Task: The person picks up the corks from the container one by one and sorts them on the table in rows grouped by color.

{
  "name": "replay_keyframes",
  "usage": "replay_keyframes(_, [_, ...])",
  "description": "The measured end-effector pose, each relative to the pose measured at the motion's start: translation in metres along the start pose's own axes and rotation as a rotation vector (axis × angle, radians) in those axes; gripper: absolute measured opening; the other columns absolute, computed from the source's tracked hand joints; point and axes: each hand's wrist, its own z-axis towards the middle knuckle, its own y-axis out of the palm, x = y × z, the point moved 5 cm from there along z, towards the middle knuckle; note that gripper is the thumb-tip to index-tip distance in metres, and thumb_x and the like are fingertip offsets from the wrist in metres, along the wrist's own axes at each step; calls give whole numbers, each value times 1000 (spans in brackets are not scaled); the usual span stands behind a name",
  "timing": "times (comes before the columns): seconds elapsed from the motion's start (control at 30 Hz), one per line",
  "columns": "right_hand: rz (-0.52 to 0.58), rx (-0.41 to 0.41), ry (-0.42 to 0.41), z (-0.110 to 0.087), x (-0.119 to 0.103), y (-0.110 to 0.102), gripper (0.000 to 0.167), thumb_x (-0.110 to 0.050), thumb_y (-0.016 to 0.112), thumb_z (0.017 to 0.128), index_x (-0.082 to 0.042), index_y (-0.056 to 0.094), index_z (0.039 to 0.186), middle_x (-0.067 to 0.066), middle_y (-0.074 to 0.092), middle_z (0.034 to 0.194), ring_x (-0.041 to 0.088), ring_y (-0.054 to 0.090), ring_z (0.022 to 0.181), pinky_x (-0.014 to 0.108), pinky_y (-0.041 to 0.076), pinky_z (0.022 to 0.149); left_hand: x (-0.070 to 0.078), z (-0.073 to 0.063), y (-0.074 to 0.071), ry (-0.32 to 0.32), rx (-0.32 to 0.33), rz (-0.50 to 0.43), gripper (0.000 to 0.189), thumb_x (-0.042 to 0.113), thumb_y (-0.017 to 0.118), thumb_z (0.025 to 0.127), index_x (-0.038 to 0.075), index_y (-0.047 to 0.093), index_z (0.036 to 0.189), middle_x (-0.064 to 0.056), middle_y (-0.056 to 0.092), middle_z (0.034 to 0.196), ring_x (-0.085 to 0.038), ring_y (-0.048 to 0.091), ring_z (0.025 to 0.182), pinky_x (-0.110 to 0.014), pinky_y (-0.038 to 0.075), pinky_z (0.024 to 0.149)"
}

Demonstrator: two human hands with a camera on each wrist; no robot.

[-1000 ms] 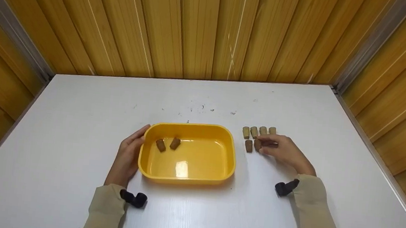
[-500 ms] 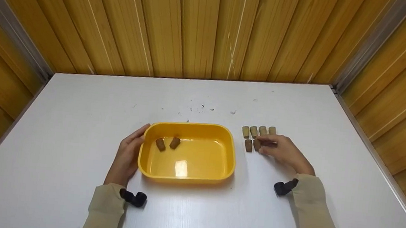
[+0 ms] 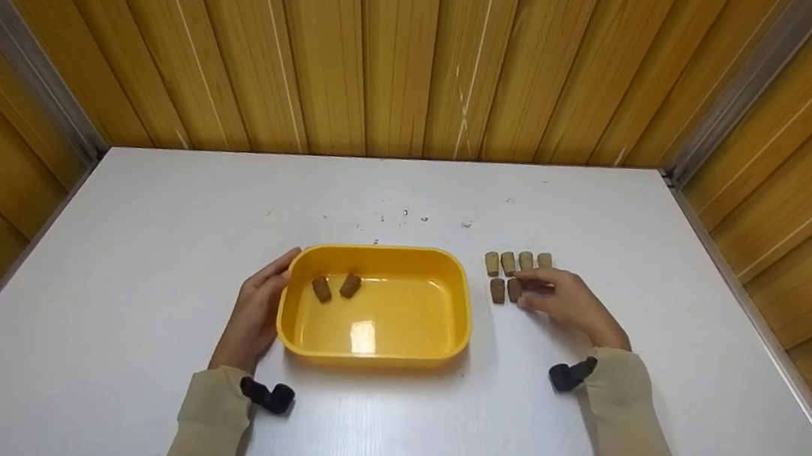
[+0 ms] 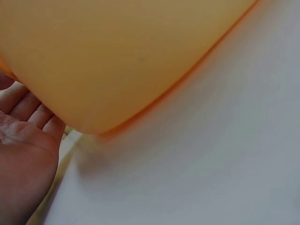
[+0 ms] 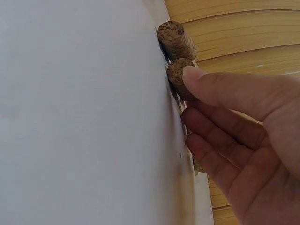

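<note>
My left hand (image 3: 258, 311) lies along the outer left side of a yellow plastic tub (image 3: 369, 364), its fingers fairly straight against the wall. The left wrist view shows the tub's side (image 4: 122, 65) close up, with the palm (image 4: 28, 154) beside it. Inside the tub, two brown corks (image 3: 336, 288) lie on their sides. To the right of it, my right hand (image 3: 568, 302) pinches a brown cork (image 5: 179, 72) at the table, thumb on its end. Another brown cork (image 5: 176, 40) lies beside that one. Beyond them is a row of several paler corks (image 3: 508, 263), partly behind the fingers.
Everything stands on a white table (image 3: 384, 437) with dark scuff marks behind the tub. A wood-patterned panel wall (image 3: 393, 60) rises at the back, and similar panels flank both sides. Each sleeve cuff carries a black wrist camera (image 3: 572, 374).
</note>
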Motion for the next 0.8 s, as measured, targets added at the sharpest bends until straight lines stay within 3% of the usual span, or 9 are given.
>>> replay_keyframes(0.2, [2, 0, 49, -1, 0, -2, 47, -16, 69, 87, -7, 59, 132, 17, 60, 130, 36, 53, 123, 51, 41, 108, 0, 1, 0, -7, 8, 10, 47, 10, 42, 100, 7, 38, 147, 1, 37, 154, -12, 34, 142, -19, 41, 107])
replay_keyframes(0.53, [35, -4, -14, -2, -13, -12, 47, -20, 67, 89, -1, 57, 132, 20, 57, 131, 39, 51, 126, 50, 42, 108, -2, 1, 0, -12, 5, -23, 48, 10, 43, 100, 8, 38, 147, 0, 38, 153, -14, 37, 140, -22, 44, 105])
replay_keyframes(0.8, [-22, 5, -77, 8, -35, -20, 43, -17, 67, 89, 0, 60, 128, 19, 60, 129, 36, 56, 118, 50, 42, 108, -1, 1, 0, -11, 4, -37, 48, 9, 44, 99, 8, 38, 147, 0, 39, 152, -14, 38, 140, -23, 43, 106])
